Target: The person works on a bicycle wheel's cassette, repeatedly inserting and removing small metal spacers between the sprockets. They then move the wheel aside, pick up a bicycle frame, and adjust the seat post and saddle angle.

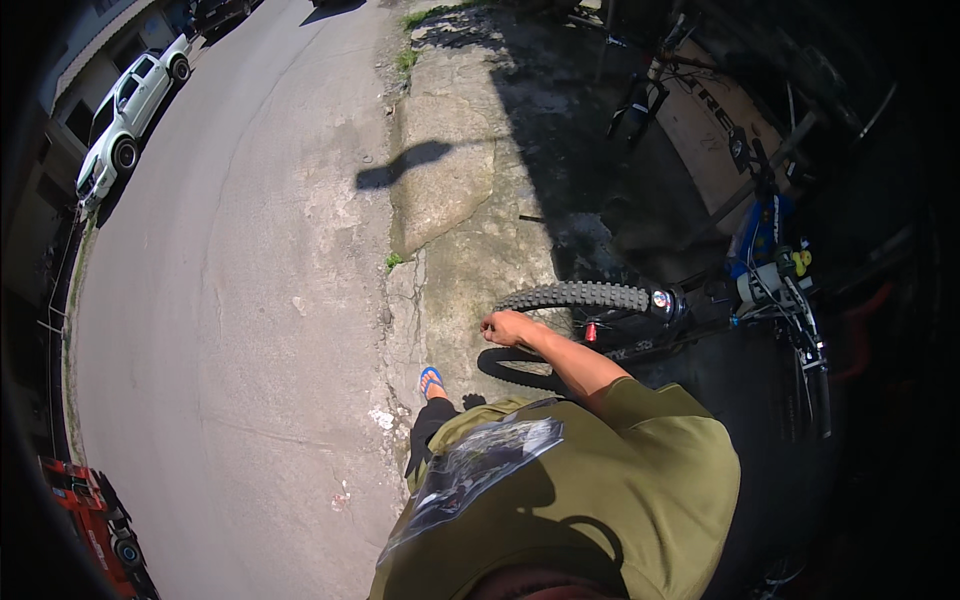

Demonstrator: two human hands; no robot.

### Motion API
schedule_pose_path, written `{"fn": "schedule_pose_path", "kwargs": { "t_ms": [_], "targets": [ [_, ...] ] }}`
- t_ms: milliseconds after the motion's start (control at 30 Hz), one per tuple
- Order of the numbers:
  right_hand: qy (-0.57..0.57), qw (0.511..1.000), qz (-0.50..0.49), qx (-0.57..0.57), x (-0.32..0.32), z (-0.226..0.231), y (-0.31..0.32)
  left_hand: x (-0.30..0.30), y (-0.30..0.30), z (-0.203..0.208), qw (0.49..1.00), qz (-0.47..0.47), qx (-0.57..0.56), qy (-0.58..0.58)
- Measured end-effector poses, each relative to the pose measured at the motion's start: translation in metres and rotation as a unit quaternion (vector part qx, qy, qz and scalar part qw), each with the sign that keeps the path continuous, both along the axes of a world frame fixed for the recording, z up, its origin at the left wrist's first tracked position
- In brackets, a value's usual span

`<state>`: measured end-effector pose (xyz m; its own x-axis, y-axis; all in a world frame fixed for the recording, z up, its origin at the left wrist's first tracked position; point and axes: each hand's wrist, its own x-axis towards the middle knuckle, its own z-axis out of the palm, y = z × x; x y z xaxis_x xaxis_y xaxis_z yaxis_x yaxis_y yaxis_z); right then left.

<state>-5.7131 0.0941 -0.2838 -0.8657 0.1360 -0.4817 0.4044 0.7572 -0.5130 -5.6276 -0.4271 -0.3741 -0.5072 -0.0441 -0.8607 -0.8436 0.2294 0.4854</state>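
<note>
My right hand (508, 328) reaches from an olive sleeve to the near end of a bicycle wheel. Its fingers are curled at the knobby black tyre (575, 296) and cover a stretch of it. How firmly they grip does not show. Past the wheel, the fork, a blue frame (757, 238) and the handlebar (812, 350) run off into deep shade. A red hub part (591, 331) shows inside the wheel. My left hand is out of the picture.
My foot in a blue flip-flop (431, 382) stands on the cracked concrete edge (445, 215) by the road. Another bicycle fork (637, 108) and a brown panel (715, 130) are in the shade. Across the road is a white pickup (130, 115); a red vehicle (90, 515) is at lower left.
</note>
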Motion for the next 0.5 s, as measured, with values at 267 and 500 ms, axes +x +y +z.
{"fn": "schedule_pose_path", "kwargs": {
  "t_ms": [267, 500],
  "targets": [
    [0.005, 0.990, -0.097, -0.103, -0.136, -0.005, 0.053, -0.418, 0.128, 0.029, 0.942, -0.313, -0.108, 0.049],
    [-0.144, 0.978, -0.145, -0.026, -0.221, -0.036, 0.174, -0.722, 0.322, 0.020, 0.890, -0.360, -0.049, 0.275]
  ]
}}
